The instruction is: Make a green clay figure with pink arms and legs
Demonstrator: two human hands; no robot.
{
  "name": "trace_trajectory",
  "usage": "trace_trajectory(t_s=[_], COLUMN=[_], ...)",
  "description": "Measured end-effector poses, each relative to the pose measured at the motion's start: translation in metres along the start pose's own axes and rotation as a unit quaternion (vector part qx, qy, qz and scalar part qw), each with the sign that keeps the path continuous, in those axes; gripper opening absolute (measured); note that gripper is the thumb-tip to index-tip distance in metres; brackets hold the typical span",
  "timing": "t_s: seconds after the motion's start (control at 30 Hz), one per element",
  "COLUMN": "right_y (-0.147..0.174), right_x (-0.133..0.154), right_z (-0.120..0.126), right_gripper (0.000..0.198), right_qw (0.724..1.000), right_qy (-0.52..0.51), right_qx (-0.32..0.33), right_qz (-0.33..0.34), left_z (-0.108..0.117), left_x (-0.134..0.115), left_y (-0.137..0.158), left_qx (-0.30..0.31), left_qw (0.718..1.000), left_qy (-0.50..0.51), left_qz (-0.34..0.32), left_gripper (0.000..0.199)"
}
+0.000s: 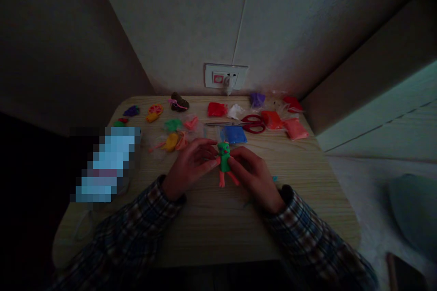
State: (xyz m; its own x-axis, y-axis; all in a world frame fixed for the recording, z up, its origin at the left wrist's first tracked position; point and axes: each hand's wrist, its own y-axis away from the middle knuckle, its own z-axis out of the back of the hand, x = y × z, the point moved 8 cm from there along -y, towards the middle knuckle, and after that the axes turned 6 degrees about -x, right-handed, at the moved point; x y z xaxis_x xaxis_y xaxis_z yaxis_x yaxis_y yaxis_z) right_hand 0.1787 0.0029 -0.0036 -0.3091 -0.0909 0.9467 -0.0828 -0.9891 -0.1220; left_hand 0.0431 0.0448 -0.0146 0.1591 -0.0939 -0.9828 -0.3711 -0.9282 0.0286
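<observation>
A small clay figure (225, 161) with a green head and body and pinkish-orange legs is held upright over the middle of the table. My left hand (193, 165) pinches its left side between thumb and fingers. From the other side, my right hand (254, 173) grips the body with its fingers closed. Fine details of the figure's face are too small to make out. Just beyond it lies a blue clay packet (234, 135). Red-handled scissors (253, 124) rest behind that packet, blades pointing left.
Clay packets in red (217, 109), orange (272, 119), purple (257, 99) and other colours lie along the back of the wooden table (211, 236). Finished-looking clay pieces, one brown (179, 102), sit back left. A blurred-out screen (109, 163) stands at left. A wall socket (226, 76) holds a plug.
</observation>
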Motion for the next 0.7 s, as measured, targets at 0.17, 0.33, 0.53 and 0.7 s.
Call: trace_trajectory(t_s=[0.17,0.33,0.53,0.7], right_y=[-0.002,-0.002,0.0,0.002], right_x=[0.004,0.008,0.008,0.01], right_z=[0.0,-0.003,-0.006,-0.011], right_gripper=[0.019,0.014,0.016,0.02], right_qw=[0.997,0.982,0.972,0.959], right_qy=[0.066,0.169,0.213,0.247], right_qx=[0.004,0.013,0.037,0.097], right_qz=[0.046,0.084,0.092,0.104], left_z=[0.002,0.005,0.008,0.005], left_x=[0.006,0.005,0.005,0.008], left_y=[-0.001,-0.001,0.0,0.005], left_qx=[-0.014,-0.007,0.004,0.048], left_qw=[0.999,0.997,0.993,0.985], left_qy=[-0.036,-0.074,-0.116,-0.146], left_qz=[0.029,0.012,0.036,0.083], left_gripper=[0.037,0.036,0.036,0.033])
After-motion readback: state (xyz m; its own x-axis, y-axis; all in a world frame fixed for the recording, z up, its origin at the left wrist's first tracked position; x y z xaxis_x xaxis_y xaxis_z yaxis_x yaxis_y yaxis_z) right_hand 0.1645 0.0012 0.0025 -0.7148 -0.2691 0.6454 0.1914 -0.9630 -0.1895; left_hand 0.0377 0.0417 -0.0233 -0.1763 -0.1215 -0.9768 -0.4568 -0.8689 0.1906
